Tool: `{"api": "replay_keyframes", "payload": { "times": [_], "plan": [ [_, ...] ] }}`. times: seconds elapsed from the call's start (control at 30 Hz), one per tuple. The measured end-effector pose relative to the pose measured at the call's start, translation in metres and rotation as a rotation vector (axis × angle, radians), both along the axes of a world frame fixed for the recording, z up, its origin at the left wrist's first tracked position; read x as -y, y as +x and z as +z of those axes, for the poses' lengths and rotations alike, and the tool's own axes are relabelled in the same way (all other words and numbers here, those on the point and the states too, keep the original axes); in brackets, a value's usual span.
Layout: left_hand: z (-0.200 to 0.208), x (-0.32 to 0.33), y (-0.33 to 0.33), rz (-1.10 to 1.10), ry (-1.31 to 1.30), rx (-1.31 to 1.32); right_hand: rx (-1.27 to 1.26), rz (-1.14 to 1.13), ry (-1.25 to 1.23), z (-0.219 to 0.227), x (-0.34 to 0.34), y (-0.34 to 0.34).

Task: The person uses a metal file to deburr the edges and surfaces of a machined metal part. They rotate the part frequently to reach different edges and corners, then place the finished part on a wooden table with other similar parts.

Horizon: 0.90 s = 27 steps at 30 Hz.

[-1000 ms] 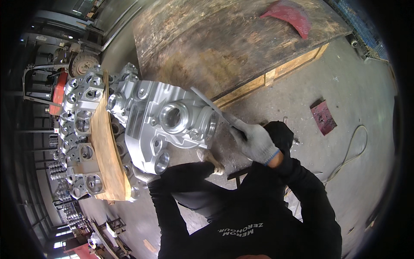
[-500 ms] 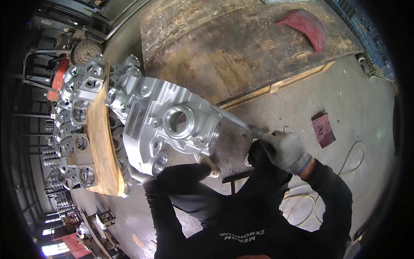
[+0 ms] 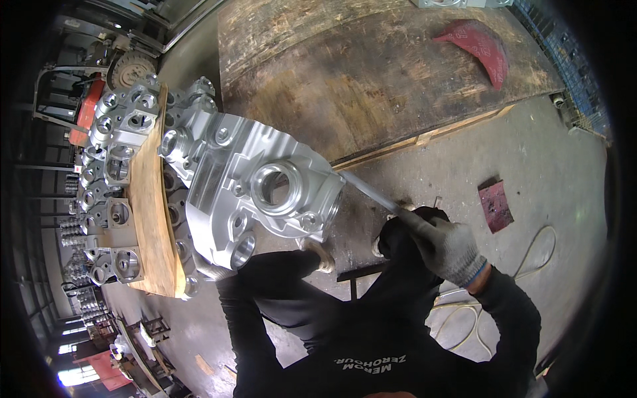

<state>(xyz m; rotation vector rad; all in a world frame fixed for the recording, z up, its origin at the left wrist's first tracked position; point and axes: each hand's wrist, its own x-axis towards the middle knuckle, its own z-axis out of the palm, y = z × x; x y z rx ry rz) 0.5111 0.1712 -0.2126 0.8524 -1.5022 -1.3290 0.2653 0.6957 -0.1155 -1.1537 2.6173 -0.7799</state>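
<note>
A large silver metal casting with bored round openings is tilted in front of me, above my left leg. My left hand, in a pale glove, is at its lower left edge; the casting hides the fingers. In a grey-white work glove, my right hand is closed around the near end of a long flat grey file. The file slants up and left, its far end at the right edge of the casting, beside the rim of an opening. Whether it touches there I cannot tell.
Similar castings stand on the left, with a wooden board between rows. Ahead is a worn wooden platform bearing a curved red abrasive sheet. Another red piece and a pale hose lie on the floor at right.
My right hand and the file have shifted slightly down and right, away from the casting. The casting stays nearly where it was, while the surroundings shift a little in view.
</note>
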Motion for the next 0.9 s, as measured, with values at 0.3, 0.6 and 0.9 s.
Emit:
{"api": "replay_keyframes", "payload": {
  "times": [0.3,0.6,0.9],
  "plan": [
    [0.014,-0.013,-0.006,-0.017,0.21,-0.223,0.052,0.008,-0.038,-0.011,-0.001,-0.004],
    [0.001,0.004,0.003,-0.088,0.279,-0.31,0.072,-0.023,-0.079,0.003,0.017,-0.007],
    [0.01,-0.006,-0.002,-0.092,0.192,-0.166,0.033,-0.016,0.017,0.005,0.016,0.002]
  ]
}}
